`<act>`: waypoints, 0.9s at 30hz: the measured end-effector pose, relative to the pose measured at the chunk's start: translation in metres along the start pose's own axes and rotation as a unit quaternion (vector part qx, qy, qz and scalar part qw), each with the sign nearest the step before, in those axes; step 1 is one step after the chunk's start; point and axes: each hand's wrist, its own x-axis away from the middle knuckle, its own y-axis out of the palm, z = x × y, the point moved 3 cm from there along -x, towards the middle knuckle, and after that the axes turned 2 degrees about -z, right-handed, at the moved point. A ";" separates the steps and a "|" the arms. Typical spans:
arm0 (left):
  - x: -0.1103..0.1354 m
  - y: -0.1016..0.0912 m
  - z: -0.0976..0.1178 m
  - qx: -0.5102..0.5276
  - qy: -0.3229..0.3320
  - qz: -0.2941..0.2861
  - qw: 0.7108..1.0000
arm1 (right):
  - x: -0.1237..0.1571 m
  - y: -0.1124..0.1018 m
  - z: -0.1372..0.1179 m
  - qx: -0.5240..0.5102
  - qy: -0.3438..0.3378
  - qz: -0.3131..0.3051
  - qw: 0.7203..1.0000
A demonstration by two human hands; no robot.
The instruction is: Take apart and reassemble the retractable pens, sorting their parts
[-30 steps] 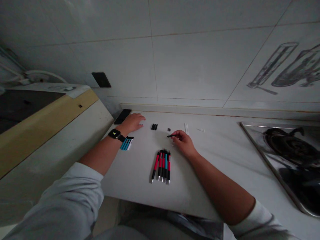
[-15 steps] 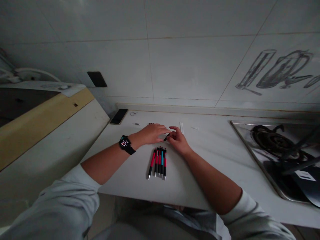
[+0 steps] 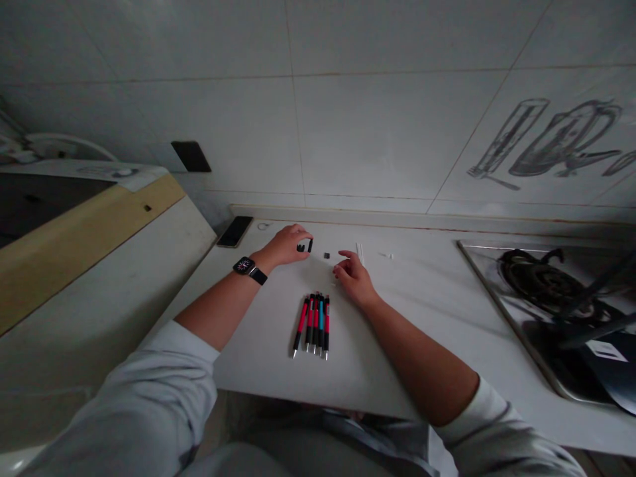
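Note:
My left hand is at the back of the white countertop, thumb and forefinger closed on a small black tube-like piece. Just inside its grip, more small black pieces show on the counter, partly hidden by the fingers. To the right of them lies a small dark block by itself. My right hand rests on the counter with its fingers apart and curved, nothing visible between them. Nearer to me, several red and black pens and one blue one lie side by side, metal tips toward me.
Thin white rods lie behind my right hand, with a small white piece farther right. A phone and a thin ring are at the back left. A gas stove stands at right, a pale cabinet-like appliance at left.
My left hand has moved left and back, and now has the black piece that was at my right fingertips. My right fingers have parted. The small dark block has come into view.

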 end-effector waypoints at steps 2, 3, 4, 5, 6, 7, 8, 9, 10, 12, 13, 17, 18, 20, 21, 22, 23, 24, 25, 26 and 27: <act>-0.004 0.011 -0.009 -0.009 -0.010 -0.021 1.000 | 0.001 0.000 0.000 0.012 -0.002 -0.003 1.000; -0.005 0.015 -0.012 -0.013 -0.015 -0.031 0.999 | 0.001 0.000 0.000 0.016 -0.003 -0.005 1.000; -0.006 0.020 -0.015 -0.015 -0.019 -0.039 0.999 | 0.002 0.000 0.000 0.018 -0.004 -0.007 1.000; -0.007 0.023 -0.017 -0.018 -0.023 -0.048 0.998 | 0.002 0.000 0.000 0.019 -0.005 -0.008 1.000; -0.008 0.026 -0.019 -0.019 -0.024 -0.056 0.998 | 0.002 0.000 0.000 0.020 -0.005 -0.008 1.000; -0.008 0.029 -0.021 -0.020 -0.024 -0.063 0.998 | 0.002 0.000 0.000 0.020 -0.006 -0.009 1.000; -0.009 0.030 -0.023 -0.021 -0.024 -0.069 0.997 | 0.002 0.000 0.001 0.021 -0.005 -0.008 1.000; -0.009 0.032 -0.024 -0.022 -0.024 -0.074 0.997 | 0.002 0.000 0.001 0.023 -0.004 -0.008 1.000; -0.009 0.032 -0.026 -0.023 -0.024 -0.077 0.996 | 0.002 0.000 0.001 0.024 -0.003 -0.008 1.000; -0.010 0.033 -0.027 -0.024 -0.023 -0.080 0.996 | 0.002 0.001 0.002 0.027 -0.001 -0.010 1.000; -0.010 0.033 -0.028 -0.024 -0.022 -0.081 0.996 | 0.002 0.000 0.002 0.027 0.000 -0.010 1.000; -0.009 0.032 -0.029 -0.024 -0.026 -0.087 0.996 | 0.003 -0.001 0.000 0.029 -0.002 -0.012 1.000; -0.008 0.032 -0.029 -0.024 -0.027 -0.085 0.996 | 0.003 -0.001 0.000 0.030 -0.003 -0.014 0.999; -0.007 0.032 -0.028 -0.024 -0.026 -0.079 0.996 | 0.003 -0.001 -0.002 0.030 -0.005 -0.014 0.999; -0.006 0.032 -0.027 -0.023 -0.025 -0.076 0.997 | 0.003 -0.001 -0.002 0.029 -0.004 -0.014 0.999; -0.006 0.032 -0.026 -0.021 -0.024 -0.073 0.997 | 0.003 -0.001 -0.002 0.029 -0.002 -0.014 0.999; -0.006 0.033 -0.025 -0.020 -0.025 -0.070 0.997 | 0.003 -0.001 -0.002 0.029 -0.001 -0.014 0.999; -0.006 0.034 -0.024 -0.019 -0.027 -0.068 0.997 | 0.003 0.000 -0.002 0.028 -0.001 -0.014 0.999; -0.006 0.034 -0.024 -0.020 -0.031 -0.067 0.997 | 0.003 0.000 -0.002 0.028 -0.003 -0.014 1.000; -0.006 0.035 -0.024 -0.021 -0.033 -0.066 0.997 | 0.003 0.000 -0.002 0.027 -0.005 -0.013 1.000; -0.006 0.035 -0.023 -0.023 -0.035 -0.066 0.997 | 0.003 -0.001 -0.002 0.029 -0.007 -0.010 0.999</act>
